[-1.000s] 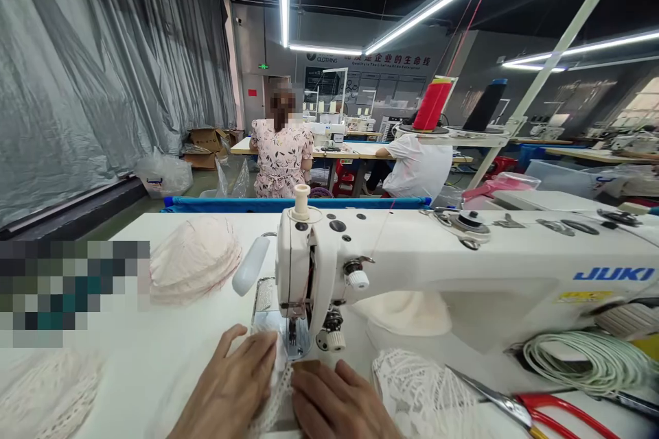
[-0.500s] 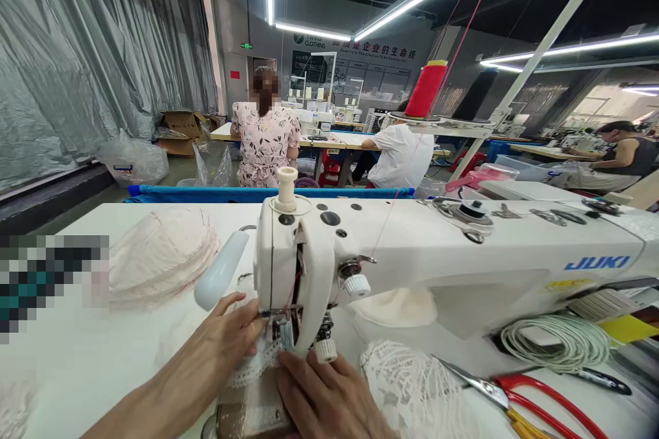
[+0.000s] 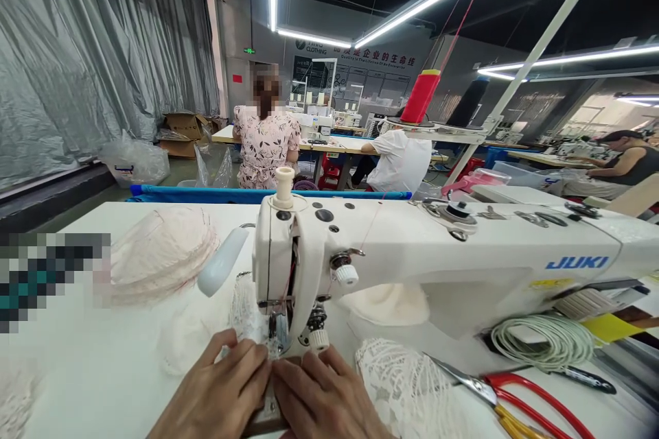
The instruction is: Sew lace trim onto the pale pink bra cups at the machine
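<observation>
A white sewing machine (image 3: 437, 233) stands in front of me, its presser foot (image 3: 279, 333) over a strip of white lace (image 3: 246, 305). Just before the foot, my left hand (image 3: 224, 384) is closed, fingers bent and pressed together on the lace. Beside it, almost touching, my right hand (image 3: 322, 391) is closed on the lace's near edge. Both hands cover most of that edge, and the fingertips are partly hidden. Right of my right hand lies another piece of white lace (image 3: 399, 384). A pale fabric cup (image 3: 388, 305) rests under the machine arm.
Red-handled scissors (image 3: 507, 394) and a coil of pale cord (image 3: 543, 343) lie at the right. Stacked pale fabric cups (image 3: 165, 250) sit at the left, near a hanging light-blue lever (image 3: 222, 262). Red thread (image 3: 421, 97) stands above the machine. Several people work farther back.
My left hand has moved from beside the needle down toward me, next to my right hand. More lace shows left of and behind the presser foot. The view has shifted slightly.
</observation>
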Demonstrator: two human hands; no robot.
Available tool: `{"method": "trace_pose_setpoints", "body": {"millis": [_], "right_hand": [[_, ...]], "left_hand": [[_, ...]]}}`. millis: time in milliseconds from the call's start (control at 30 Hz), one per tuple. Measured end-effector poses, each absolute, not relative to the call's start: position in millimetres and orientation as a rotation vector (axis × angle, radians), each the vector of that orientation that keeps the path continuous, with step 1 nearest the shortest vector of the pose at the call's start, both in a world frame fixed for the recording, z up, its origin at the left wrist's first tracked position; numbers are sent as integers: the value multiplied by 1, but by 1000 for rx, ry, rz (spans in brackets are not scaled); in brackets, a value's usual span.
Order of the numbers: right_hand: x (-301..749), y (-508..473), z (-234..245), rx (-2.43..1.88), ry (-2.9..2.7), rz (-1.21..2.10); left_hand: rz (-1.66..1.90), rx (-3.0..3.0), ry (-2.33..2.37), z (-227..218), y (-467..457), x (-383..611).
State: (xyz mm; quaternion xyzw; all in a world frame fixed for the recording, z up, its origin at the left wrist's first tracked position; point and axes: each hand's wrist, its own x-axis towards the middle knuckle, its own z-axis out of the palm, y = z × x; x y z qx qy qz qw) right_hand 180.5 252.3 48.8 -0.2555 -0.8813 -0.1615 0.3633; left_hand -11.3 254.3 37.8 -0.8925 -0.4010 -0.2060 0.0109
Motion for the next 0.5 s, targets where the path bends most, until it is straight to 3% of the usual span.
{"method": "trace_pose_setpoints", "body": {"millis": [300,500], "right_hand": [[180,253,48,-673,-2244,-470],[176,254,50,-710,-2209,-467]], "left_hand": [[-902,-2498,-898,43,254,-1],[-932,-2459,-901,39,253,-1]]}}
